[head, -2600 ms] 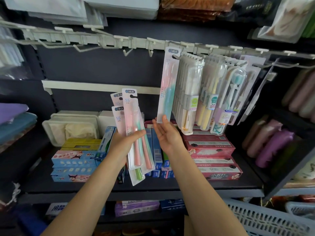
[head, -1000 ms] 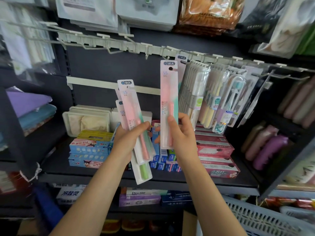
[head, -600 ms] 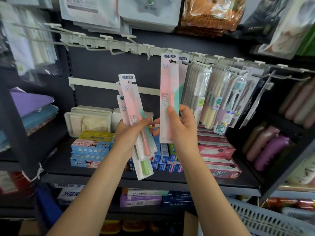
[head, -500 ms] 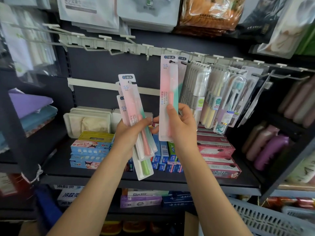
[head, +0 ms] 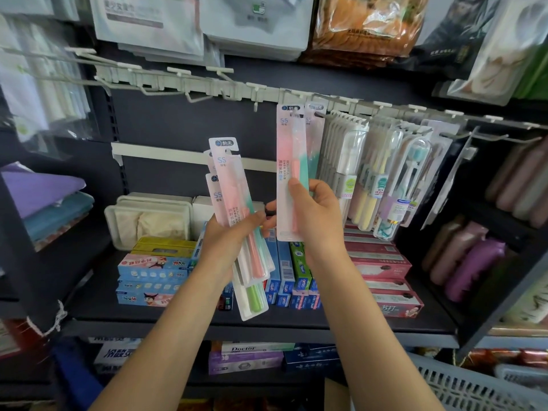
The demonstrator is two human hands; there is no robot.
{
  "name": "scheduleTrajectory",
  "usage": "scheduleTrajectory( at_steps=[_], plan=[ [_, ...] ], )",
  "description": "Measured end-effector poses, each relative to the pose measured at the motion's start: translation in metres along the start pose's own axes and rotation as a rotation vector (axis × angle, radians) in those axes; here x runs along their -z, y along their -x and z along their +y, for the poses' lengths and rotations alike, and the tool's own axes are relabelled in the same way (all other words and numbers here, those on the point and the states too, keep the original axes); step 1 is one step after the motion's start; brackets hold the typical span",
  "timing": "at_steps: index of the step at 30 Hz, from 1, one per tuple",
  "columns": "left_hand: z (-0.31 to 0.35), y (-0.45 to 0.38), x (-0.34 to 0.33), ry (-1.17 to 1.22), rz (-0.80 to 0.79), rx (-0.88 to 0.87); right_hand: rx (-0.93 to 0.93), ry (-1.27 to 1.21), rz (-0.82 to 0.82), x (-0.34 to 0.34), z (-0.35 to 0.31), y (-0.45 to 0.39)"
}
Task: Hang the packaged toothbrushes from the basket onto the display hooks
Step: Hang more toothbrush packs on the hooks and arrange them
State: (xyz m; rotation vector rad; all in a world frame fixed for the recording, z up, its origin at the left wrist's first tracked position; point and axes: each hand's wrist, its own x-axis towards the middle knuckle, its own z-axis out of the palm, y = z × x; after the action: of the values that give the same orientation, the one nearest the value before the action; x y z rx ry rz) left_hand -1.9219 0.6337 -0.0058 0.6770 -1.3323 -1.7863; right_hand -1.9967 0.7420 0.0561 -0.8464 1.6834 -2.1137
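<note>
Right hand raises one toothbrush pack to the hook rail; left hand holds the remaining packs.

The right hand (head: 314, 216) pinches the lower half of a single pink-and-mint toothbrush pack (head: 289, 161), thumb on the front face and fingers curled behind; the pack stands upright with its header card at the white hook rail (head: 189, 81), just left of a matching pack already hanging (head: 315, 129). Whether its hang hole is on a hook cannot be told. The left hand (head: 228, 241) grips a fanned bundle of toothbrush packs (head: 234, 209), fingers wrapped round the middle, tilted left, near and lower than the rail. Further right hang cased toothbrushes (head: 385, 179). Toothpaste boxes (head: 382, 262) lie on the shelf below. The white basket (head: 474, 387) sits at near right.
</note>
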Motion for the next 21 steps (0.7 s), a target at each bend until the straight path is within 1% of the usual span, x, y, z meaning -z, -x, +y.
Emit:
scheduleTrajectory(
  at_steps=[3, 10, 12, 19, 21],
  plan=[
    [-0.003, -0.005, 0.002, -0.005, 0.020, 0.006, -0.052, 0.022, 0.018, 0.000, 0.017, -0.009],
    [-0.004, -0.019, 0.005, -0.058, 0.042, 0.039, -0.226, 0.114, 0.150, -0.014, 0.065, -0.052],
    [-0.006, -0.027, 0.007, -0.077, 0.036, 0.044, -0.277, 0.108, 0.188, -0.019, 0.073, -0.069],
    [-0.015, -0.052, 0.013, -0.113, 0.050, 0.077, -0.420, 0.024, 0.239, -0.035, 0.087, -0.120],
    [-0.019, -0.061, 0.013, -0.111, 0.064, 0.080, -0.434, -0.013, 0.247, -0.038, 0.088, -0.129]
  ],
)
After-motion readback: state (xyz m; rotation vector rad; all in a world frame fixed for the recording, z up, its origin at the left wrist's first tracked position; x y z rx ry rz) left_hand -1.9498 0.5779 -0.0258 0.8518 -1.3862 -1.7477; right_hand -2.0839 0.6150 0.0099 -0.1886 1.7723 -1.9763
